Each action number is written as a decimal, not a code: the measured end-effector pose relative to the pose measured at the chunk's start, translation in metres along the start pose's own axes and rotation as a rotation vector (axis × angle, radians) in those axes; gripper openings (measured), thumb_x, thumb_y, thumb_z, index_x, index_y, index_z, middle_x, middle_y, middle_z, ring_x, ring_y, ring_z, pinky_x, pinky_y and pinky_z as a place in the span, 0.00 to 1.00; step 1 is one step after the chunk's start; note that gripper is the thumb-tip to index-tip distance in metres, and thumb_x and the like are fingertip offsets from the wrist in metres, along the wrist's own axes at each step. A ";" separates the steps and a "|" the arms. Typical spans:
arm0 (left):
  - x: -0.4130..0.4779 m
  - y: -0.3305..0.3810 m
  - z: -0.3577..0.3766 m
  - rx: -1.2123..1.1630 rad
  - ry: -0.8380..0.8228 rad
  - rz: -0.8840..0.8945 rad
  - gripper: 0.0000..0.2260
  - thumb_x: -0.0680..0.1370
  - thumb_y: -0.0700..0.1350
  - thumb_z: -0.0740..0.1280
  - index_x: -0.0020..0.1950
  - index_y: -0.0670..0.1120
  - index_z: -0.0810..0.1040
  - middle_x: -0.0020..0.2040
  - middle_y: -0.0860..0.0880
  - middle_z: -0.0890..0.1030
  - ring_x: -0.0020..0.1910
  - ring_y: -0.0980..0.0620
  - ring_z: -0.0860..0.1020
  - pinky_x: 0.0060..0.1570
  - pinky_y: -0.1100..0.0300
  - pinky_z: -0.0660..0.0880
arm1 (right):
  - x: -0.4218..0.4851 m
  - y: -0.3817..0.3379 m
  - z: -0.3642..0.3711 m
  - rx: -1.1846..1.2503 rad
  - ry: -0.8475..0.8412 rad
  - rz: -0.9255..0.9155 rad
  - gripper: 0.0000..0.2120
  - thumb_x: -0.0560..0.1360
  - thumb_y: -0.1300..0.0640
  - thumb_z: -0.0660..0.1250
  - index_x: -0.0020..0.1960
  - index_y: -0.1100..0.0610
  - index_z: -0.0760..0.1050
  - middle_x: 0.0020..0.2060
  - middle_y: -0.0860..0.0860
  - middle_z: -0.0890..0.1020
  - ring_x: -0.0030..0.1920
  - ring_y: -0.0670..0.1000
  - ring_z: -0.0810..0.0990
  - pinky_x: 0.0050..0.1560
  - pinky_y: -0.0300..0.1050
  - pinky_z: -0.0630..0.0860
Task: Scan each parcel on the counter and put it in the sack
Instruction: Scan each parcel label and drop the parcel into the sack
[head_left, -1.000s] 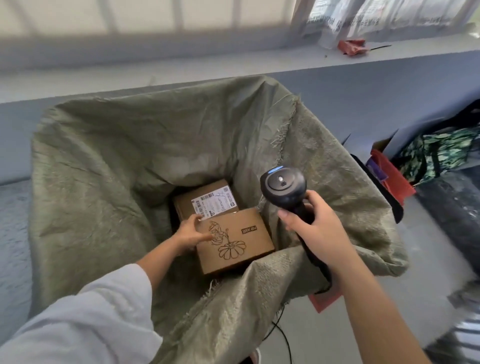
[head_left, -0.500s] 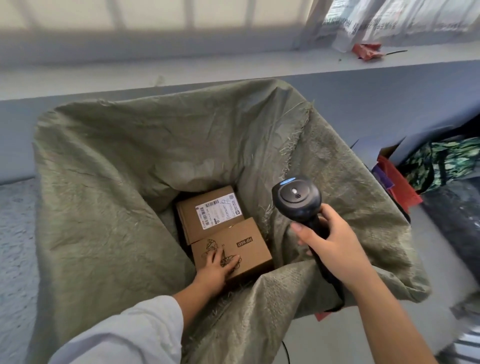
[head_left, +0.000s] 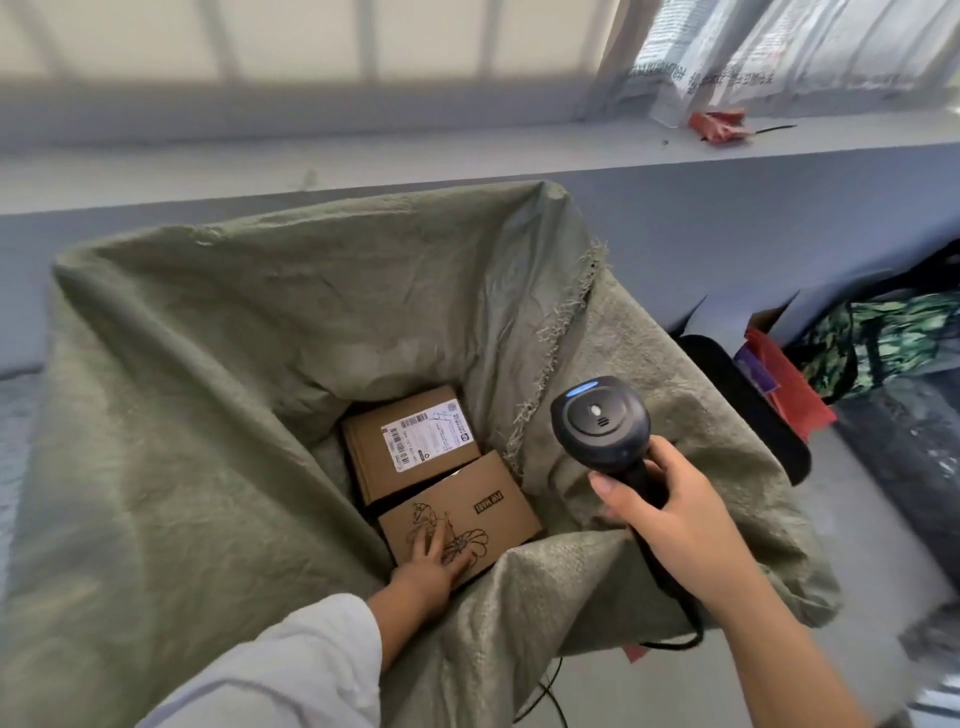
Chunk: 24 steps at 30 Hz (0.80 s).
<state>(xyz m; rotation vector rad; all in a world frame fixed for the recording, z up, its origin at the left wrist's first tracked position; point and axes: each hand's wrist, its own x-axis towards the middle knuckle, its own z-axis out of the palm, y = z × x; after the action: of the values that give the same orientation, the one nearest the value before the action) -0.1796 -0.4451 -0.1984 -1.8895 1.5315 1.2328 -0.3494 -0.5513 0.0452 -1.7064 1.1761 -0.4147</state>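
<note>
Head view: deep in the green woven sack (head_left: 208, 415), the left hand (head_left: 434, 564) lays straight, slightly spread fingers flat on the flower-printed box (head_left: 483, 506). A labelled box (head_left: 410, 447) lies just beyond those fingertips, touching the first. The right hand (head_left: 675, 519) has its fingers clamped round the handle of the black scanner (head_left: 600, 421), whose head rises above them over the sack's near rim.

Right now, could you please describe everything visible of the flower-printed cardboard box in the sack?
The flower box is a brown cardboard carton, closed, with a black line drawing of flowers and a dark printed logo on top. It lies deep in the green sack, its far edge meeting the labelled box. The left hand rests flat on its near end.
</note>
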 end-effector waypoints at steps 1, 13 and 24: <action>-0.008 -0.001 -0.003 0.007 -0.026 -0.016 0.27 0.82 0.49 0.56 0.77 0.58 0.47 0.76 0.43 0.35 0.75 0.36 0.39 0.71 0.40 0.54 | 0.000 0.000 0.000 0.003 -0.003 -0.006 0.07 0.70 0.52 0.71 0.46 0.47 0.74 0.38 0.43 0.82 0.43 0.47 0.82 0.45 0.45 0.76; -0.181 -0.036 -0.074 -0.171 0.159 -0.118 0.22 0.81 0.40 0.55 0.76 0.46 0.59 0.74 0.45 0.64 0.71 0.47 0.64 0.68 0.57 0.62 | -0.037 -0.030 0.008 0.068 -0.128 -0.197 0.07 0.71 0.54 0.71 0.45 0.48 0.74 0.34 0.46 0.81 0.33 0.42 0.80 0.39 0.43 0.72; -0.356 -0.029 0.006 -0.469 0.822 -0.295 0.19 0.81 0.45 0.59 0.72 0.46 0.65 0.70 0.46 0.70 0.67 0.49 0.69 0.64 0.58 0.65 | -0.117 -0.058 0.024 0.011 -0.341 -0.413 0.06 0.72 0.52 0.70 0.45 0.51 0.74 0.33 0.49 0.81 0.30 0.41 0.78 0.40 0.43 0.74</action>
<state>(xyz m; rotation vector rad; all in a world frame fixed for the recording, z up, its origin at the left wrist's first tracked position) -0.1562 -0.2311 0.0863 -3.0616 1.2623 0.7391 -0.3575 -0.4363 0.1112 -1.9215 0.5741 -0.3570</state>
